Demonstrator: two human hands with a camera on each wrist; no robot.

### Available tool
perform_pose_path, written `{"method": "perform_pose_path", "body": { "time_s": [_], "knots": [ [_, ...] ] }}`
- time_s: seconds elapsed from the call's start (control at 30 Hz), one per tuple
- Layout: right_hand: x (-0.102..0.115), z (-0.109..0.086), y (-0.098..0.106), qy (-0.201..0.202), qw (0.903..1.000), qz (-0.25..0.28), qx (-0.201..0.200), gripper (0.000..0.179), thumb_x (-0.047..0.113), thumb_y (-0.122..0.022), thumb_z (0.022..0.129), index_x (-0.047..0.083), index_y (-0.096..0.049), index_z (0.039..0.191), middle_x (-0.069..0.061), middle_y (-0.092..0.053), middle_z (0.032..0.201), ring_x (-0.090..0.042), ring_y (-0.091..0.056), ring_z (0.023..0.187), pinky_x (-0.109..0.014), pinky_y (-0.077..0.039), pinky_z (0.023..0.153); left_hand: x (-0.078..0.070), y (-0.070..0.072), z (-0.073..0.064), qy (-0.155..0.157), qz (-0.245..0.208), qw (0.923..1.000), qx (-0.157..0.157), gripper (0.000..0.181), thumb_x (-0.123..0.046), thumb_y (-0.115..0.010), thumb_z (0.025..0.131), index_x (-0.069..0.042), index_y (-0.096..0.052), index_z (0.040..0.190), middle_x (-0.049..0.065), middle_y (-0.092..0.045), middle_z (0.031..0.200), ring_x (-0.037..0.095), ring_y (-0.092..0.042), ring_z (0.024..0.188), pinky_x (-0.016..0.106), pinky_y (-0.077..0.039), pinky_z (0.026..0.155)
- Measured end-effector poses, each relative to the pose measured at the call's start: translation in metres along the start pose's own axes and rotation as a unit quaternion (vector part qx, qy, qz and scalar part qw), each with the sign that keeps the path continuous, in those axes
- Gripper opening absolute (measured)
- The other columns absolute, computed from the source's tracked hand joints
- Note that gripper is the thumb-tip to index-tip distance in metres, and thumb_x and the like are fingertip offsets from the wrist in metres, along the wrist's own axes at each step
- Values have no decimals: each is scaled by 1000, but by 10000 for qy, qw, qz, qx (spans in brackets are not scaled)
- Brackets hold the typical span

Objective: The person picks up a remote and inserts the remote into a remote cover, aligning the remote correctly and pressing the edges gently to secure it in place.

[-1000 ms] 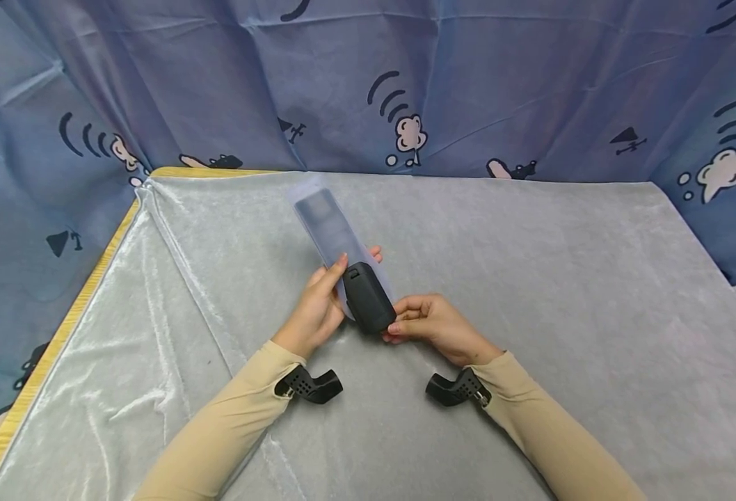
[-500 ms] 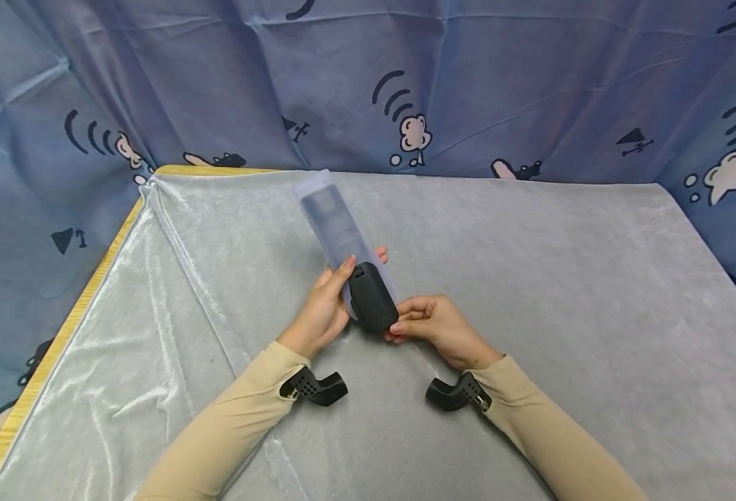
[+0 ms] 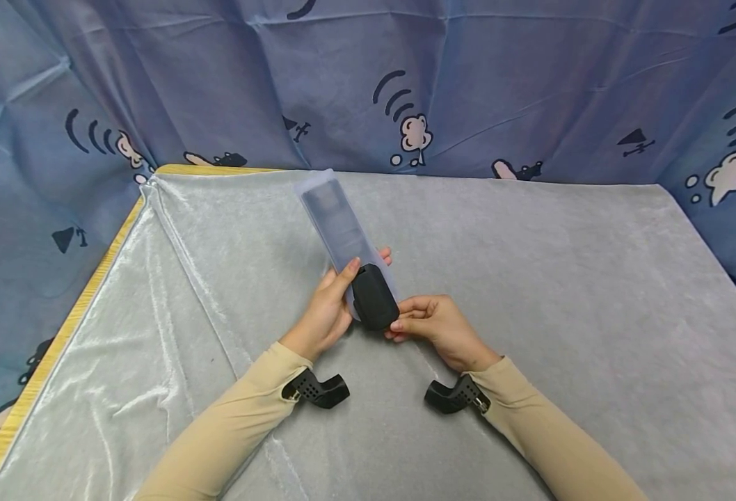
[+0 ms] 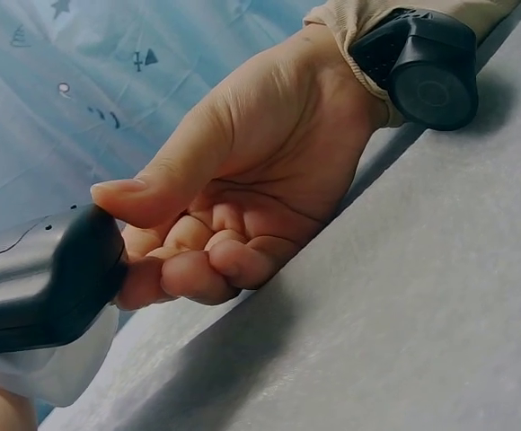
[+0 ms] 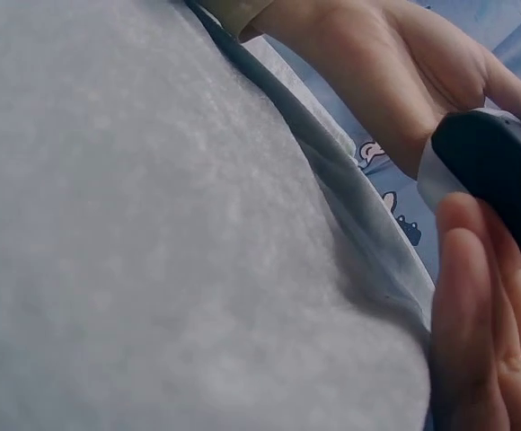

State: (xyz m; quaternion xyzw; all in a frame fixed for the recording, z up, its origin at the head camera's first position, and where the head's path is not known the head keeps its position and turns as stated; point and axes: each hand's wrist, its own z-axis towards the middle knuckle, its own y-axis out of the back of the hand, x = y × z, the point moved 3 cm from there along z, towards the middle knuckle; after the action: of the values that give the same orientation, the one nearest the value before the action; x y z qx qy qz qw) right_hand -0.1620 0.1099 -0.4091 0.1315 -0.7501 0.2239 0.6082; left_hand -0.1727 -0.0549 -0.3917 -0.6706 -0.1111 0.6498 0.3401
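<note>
A black rounded plastic casing point(image 3: 374, 299) lies over the lower end of a long translucent plastic sleeve point(image 3: 337, 216) in the head view. My left hand point(image 3: 324, 309) holds both from the left, thumb along the edge and fingertips showing beyond the far side. With thumb and fingers my right hand point(image 3: 440, 327) pinches the casing's near right corner. In the left wrist view, the right thumb touches the top of the casing point(image 4: 49, 278), the sleeve point(image 4: 72, 368) underneath. The right wrist view catches the dark casing point(image 5: 485, 166) between both hands.
A grey velvety cloth point(image 3: 562, 299) covers the table, creased on the left. Yellow wood edging point(image 3: 61, 316) shows along the left side. Behind hangs a blue printed curtain point(image 3: 468, 83). Black camera mounts point(image 3: 318, 388) sit on both wrists.
My left hand, with the casing and sleeve, has shifted slightly right. The casing has tipped a little, so the notch at its top shows less. My right hand keeps its pinch.
</note>
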Motion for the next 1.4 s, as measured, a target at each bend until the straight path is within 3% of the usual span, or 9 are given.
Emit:
{"method": "perform_pose_path", "body": {
  "time_s": [0.27, 0.53, 0.7, 0.87, 1.03, 1.17, 1.3, 1.4],
  "knots": [
    [-1, 0, -1, 54, 9999, -13, -159, 21, -12, -63, 82, -19, -58, 101, -10, -70, 78, -20, -69, 74, -32, -57, 69, 2, 0, -1, -95, 12, 9999, 102, 51, -22, -35, 104, 12, -26, 141, 28, -33, 144, 24, -37, 133, 34, -25, 111],
    [0, 0, -1, 156, 9994, 12, -293, 21, -14, -62, 82, -19, -57, 101, -8, -71, 78, -20, -69, 73, -33, -57, 68, 5, -2, 0, -114, 43, 9998, 185, 50, -20, -30, 105, 13, -23, 141, 28, -33, 145, 25, -36, 134, 34, -23, 112],
    [0, -1, -4, 191, 9992, -51, -346, 22, -12, -62, 83, -20, -57, 102, -8, -71, 79, -20, -69, 74, -34, -57, 69, 4, 0, 0, 79, 84, 9998, 146, 45, -13, -33, 104, 9, -23, 142, 27, -35, 144, 26, -38, 133, 35, -24, 112],
    [2, 0, -4, 307, 9982, -281, -439, 22, -10, -64, 83, -19, -57, 101, -8, -70, 80, -19, -69, 75, -34, -57, 71, 1, 4, 0, 401, 200, 9990, -14, 45, 8, -45, 94, 2, -32, 137, 25, -42, 140, 26, -44, 128, 34, -34, 106],
    [6, -1, -1, 593, 9965, -430, -409, 14, -8, -68, 80, -7, -61, 93, -5, -69, 79, -13, -67, 72, -30, -56, 68, 0, 7, -2, 566, 34, 9983, -134, 43, 14, -47, 90, -1, -39, 129, 27, -45, 136, 26, -51, 122, 34, -41, 101],
    [12, -2, 4, 1165, 9925, 22, -357, 17, -10, -61, 83, 5, -63, 87, -1, -66, 76, -11, -63, 69, -26, -55, 66, 0, 7, -1, 560, -388, 9973, -263, 41, 13, -43, 92, -4, -38, 128, 32, -41, 136, 26, -54, 118, 37, -39, 103],
    [18, -3, 7, 1728, 9841, 273, -308, 22, -13, -56, 85, 7, -66, 86, -2, -66, 76, -12, -64, 70, -27, -55, 67, 1, 7, -1, 621, -636, 9957, -260, 43, 12, -40, 93, -5, -33, 132, 32, -39, 138, 26, -54, 119, 37, -38, 104],
    [19, -3, 7, 1799, 9828, 194, -366, 22, -13, -57, 86, 6, -68, 87, -4, -68, 78, -13, -65, 71, -29, -56, 69, 2, 6, -2, 682, -755, 9947, -144, 44, 10, -38, 95, -5, -30, 136, 30, -39, 140, 25, -53, 120, 35, -41, 101]
  ]
}}
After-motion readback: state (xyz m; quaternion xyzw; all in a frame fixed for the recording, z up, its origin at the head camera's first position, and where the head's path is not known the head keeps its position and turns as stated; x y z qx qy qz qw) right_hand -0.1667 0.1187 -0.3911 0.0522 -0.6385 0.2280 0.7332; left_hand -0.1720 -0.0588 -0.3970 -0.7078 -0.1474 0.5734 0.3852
